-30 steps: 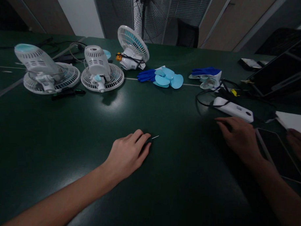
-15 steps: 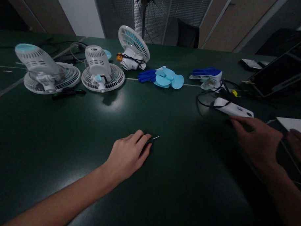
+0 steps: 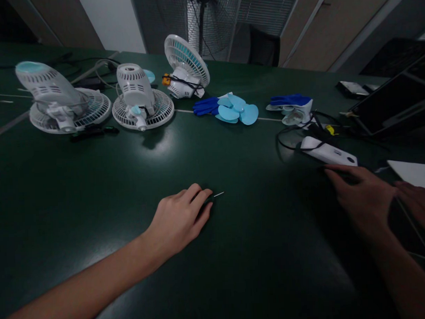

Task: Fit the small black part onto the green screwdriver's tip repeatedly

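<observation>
My left hand (image 3: 181, 216) rests on the dark green table, its fingers wrapped round a small screwdriver. Only the thin metal shaft (image 3: 219, 194) sticks out past the fingertips, pointing right; the dark handle is mostly covered. On the right, my right hand (image 3: 362, 196) is low over the table with thumb and fingers pinched together. Something dark shows at its fingertips, too dim to name. Just beyond those fingertips lies a white power strip (image 3: 330, 151) with a black cable.
Two fans lie grille-down, a left fan (image 3: 62, 97) and a middle fan (image 3: 138, 97); a third fan (image 3: 186, 67) sits behind. Light-blue fan blades (image 3: 237, 109) and blue-white gloves (image 3: 292, 108) lie at the back. Another person's hand (image 3: 418, 203) is at the right edge.
Both my hands hold almost the same pose and place. The other person's hand at the right has moved slightly left, closer to my right wrist. The view has shifted a little.
</observation>
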`<control>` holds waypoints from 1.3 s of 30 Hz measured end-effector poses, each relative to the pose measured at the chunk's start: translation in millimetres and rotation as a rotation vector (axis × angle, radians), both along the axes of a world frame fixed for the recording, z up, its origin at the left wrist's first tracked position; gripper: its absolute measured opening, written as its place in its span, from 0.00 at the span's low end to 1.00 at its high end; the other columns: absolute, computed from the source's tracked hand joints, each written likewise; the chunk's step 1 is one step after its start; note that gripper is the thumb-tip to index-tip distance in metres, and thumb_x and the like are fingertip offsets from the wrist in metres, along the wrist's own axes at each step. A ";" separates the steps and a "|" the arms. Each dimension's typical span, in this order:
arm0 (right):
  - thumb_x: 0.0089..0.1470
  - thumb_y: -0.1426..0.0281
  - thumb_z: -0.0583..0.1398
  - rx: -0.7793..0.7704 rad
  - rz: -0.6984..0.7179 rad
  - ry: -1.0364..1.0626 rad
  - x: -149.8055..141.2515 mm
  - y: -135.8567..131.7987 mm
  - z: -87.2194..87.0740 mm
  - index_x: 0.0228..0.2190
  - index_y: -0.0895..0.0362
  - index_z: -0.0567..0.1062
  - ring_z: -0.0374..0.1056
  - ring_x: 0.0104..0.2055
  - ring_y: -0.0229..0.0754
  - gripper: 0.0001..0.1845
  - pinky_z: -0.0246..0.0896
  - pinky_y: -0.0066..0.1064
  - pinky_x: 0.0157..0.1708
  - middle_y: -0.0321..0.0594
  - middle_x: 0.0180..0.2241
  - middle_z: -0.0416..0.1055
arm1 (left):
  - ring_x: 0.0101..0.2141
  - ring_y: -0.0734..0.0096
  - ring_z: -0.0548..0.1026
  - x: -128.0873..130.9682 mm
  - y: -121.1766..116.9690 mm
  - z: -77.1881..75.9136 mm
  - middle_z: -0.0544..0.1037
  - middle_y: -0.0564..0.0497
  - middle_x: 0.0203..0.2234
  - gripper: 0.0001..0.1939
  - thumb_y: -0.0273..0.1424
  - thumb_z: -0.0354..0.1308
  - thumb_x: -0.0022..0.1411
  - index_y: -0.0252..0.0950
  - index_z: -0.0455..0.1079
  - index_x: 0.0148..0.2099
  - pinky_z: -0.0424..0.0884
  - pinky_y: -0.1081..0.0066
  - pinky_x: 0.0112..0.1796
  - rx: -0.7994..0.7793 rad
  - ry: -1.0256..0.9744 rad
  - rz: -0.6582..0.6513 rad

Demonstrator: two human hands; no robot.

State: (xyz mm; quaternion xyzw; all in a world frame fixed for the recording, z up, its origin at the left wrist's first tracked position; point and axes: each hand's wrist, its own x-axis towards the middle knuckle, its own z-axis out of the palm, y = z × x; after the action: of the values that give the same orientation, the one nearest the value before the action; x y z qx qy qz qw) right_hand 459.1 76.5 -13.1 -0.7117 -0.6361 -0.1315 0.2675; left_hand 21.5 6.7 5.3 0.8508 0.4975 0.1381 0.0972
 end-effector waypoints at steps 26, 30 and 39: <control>0.50 0.56 0.63 -0.049 -0.202 0.214 8.7 3.7 -6.2 0.42 0.52 0.84 0.74 0.37 0.47 0.20 0.63 0.37 0.39 0.41 0.37 0.80 | 0.35 0.69 0.75 -0.7 -0.8 -1.8 0.72 0.49 0.47 0.17 0.37 0.46 0.74 0.40 0.63 0.61 0.75 0.67 0.32 0.019 -0.010 -0.009; 0.51 0.58 0.65 -0.061 -0.215 0.238 3.2 2.7 -2.5 0.43 0.54 0.83 0.73 0.33 0.45 0.20 0.62 0.35 0.37 0.42 0.33 0.79 | 0.35 0.69 0.75 -1.0 -1.4 -2.7 0.72 0.48 0.48 0.17 0.37 0.46 0.74 0.40 0.63 0.61 0.75 0.68 0.32 0.018 -0.015 -0.011; 0.51 0.62 0.67 -0.082 -0.224 0.255 0.1 2.2 -0.2 0.43 0.53 0.83 0.73 0.32 0.42 0.17 0.60 0.32 0.34 0.40 0.32 0.79 | 0.35 0.69 0.75 -0.8 -1.3 -2.9 0.72 0.50 0.47 0.17 0.37 0.47 0.74 0.40 0.63 0.61 0.74 0.68 0.31 0.024 -0.016 -0.003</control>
State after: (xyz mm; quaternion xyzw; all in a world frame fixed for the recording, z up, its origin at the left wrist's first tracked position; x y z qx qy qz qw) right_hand 459.2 78.7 -13.3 -0.7994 -0.5185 -0.0431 0.3004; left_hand 20.8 5.4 2.4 0.8516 0.4937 0.1510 0.0913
